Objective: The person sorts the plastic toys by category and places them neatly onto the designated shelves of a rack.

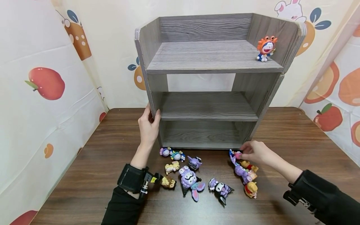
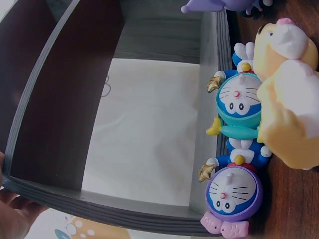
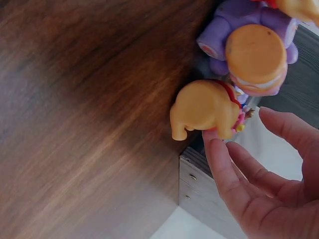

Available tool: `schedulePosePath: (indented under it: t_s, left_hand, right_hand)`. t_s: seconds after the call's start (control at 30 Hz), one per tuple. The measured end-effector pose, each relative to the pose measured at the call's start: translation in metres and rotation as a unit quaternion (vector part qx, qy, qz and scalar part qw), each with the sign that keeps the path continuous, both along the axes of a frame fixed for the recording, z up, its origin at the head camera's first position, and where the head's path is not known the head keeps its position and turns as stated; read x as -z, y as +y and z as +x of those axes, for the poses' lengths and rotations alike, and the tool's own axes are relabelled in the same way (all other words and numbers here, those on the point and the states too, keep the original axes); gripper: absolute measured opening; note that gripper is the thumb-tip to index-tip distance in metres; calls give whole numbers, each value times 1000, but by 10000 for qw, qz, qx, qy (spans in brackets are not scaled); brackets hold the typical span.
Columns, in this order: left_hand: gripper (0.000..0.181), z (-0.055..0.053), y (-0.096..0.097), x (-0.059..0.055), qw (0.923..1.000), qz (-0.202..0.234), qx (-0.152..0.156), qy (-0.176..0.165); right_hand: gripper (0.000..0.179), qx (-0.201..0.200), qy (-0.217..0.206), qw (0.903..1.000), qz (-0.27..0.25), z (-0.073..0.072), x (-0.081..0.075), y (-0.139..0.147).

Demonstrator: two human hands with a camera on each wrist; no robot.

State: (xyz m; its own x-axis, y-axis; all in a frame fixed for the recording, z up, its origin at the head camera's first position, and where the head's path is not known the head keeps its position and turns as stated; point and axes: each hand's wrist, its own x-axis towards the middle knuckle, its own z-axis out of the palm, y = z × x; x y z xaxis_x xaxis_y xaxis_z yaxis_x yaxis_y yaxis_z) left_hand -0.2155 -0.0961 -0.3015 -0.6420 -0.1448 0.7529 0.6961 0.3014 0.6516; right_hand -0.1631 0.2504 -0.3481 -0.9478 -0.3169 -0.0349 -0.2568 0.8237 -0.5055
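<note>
Just at tips of right fingers (image 1: pixel 248 146): pink figurine (image 1: pixel 237 155).

The shelf (image 1: pixel 208 104) looks like matt, grained wood, the worktop (image 1: pixel 287 134) smooth, faintly glossy wood, the figurines (image 1: pixel 188 178) smooth plastic.

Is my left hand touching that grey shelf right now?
Touching. The head view shows the left hand gripping the grey shelf at its left side, thumb and fingers on either side of the edge.
</note>
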Motion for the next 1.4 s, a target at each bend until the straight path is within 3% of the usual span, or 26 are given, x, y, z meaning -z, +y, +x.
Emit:
schedulePosePath:
  t_s: [0.63,0.93,1.07,1.17,1.27,1.4]
  left_hand:
    - [37,-1,0,-1,10000,5,-79,11]
    - [37,0,0,0,10000,39,-68,13]
    - [37,0,0,0,10000,29,-72,-6]
    - [37,0,0,0,10000,34,-45,-21]
    - [38,0,0,0,10000,56,-10,-54]
    - [39,0,0,0,9999,70,10,-100]
  right_hand:
    - [19,1,262,9995,197,-8,11,-8]
    - [13,-124,718,9967,348,-6,9,-12]
    - [10,-201,1044,9922,647,-4,6,-16]
    - [17,-249,1282,9863,1011,-2,5,-19]
    - [25,-251,1380,9813,1318,1,3,-23]
    - [23,-261,1497,9754,1600,4,2,-28]
